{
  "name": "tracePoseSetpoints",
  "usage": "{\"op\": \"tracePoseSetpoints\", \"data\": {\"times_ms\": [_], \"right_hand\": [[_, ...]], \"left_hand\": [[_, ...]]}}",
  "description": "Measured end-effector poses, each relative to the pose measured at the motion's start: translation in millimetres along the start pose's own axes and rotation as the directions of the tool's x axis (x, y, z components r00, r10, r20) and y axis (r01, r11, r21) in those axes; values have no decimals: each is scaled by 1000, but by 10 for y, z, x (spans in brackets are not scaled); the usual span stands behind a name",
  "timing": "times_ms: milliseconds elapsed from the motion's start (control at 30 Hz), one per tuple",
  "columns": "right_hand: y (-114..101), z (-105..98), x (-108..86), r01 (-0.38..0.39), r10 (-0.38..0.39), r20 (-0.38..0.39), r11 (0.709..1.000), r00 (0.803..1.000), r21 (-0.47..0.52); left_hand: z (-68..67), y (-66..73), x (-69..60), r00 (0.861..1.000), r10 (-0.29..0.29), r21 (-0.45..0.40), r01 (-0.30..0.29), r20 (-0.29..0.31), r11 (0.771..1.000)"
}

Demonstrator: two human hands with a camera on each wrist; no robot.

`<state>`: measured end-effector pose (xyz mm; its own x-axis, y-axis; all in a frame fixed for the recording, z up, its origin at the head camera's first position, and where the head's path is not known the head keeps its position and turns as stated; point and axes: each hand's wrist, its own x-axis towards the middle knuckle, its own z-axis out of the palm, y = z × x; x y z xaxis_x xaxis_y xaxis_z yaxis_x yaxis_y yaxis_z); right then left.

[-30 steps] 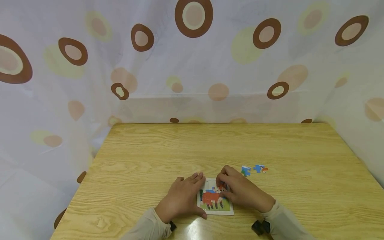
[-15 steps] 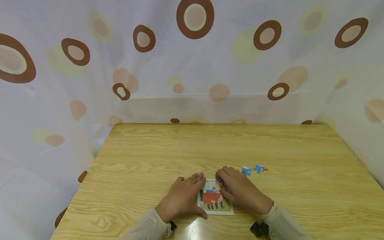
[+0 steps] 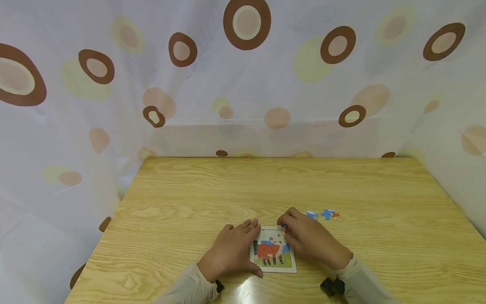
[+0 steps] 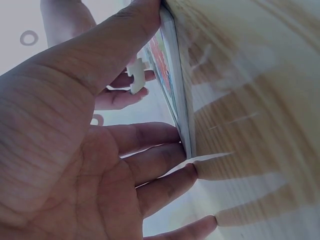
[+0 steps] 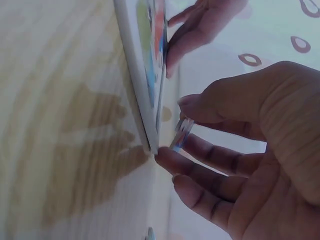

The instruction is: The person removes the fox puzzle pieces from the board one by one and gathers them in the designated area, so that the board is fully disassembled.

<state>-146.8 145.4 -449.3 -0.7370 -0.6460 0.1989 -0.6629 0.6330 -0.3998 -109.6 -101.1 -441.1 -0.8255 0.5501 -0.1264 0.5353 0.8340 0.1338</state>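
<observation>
A small jigsaw puzzle board with a white rim [image 3: 279, 270] lies on the table, its lower part filled with a red animal picture [image 3: 268, 251]. My left hand [image 3: 230, 250] rests along the board's left side, fingers extended, thumb near the lower-left corner. Over the board's upper-right corner, my right hand [image 3: 314, 240] pinches a puzzle piece [image 5: 183, 133] between thumb and fingers. In the left wrist view that puzzle piece [image 4: 137, 76] shows its pale back, raised off the board. The head view mostly hides it behind the fingers.
Two loose puzzle pieces lie beyond my right hand: a blue one [image 3: 312, 214], partly covered by the hand, and a blue-and-orange one [image 3: 330, 215]. The wooden table [image 3: 190, 190] ends at a spotted curtain [image 3: 243, 84] behind and at both sides.
My right hand dips slightly towards the board, then shifts up and right with the pinched piece, uncovering more of the board's upper right. My left hand stays where it was.
</observation>
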Motion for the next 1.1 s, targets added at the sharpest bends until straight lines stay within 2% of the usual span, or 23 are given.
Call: {"op": "tracePoseSetpoints", "data": {"times_ms": [333,667,967,1100], "right_hand": [[103,-51,-35,11,-12,-7,999,1000,-47],[259,-180,-60,-79,79,-2,997,997,-27],[420,-321,-93,-120,120,6,993,993,-6],[517,-372,-117,-148,147,23,988,989,35]], "left_hand": [[0,2,-1,1000,-1,-18,1,3,1000],[-16,10,-6,1000,-5,-12,5,18,1000],[-12,11,-3,1000,-9,-24,10,24,1000],[-14,10,-1,1000,-10,-26,10,27,1000]]}}
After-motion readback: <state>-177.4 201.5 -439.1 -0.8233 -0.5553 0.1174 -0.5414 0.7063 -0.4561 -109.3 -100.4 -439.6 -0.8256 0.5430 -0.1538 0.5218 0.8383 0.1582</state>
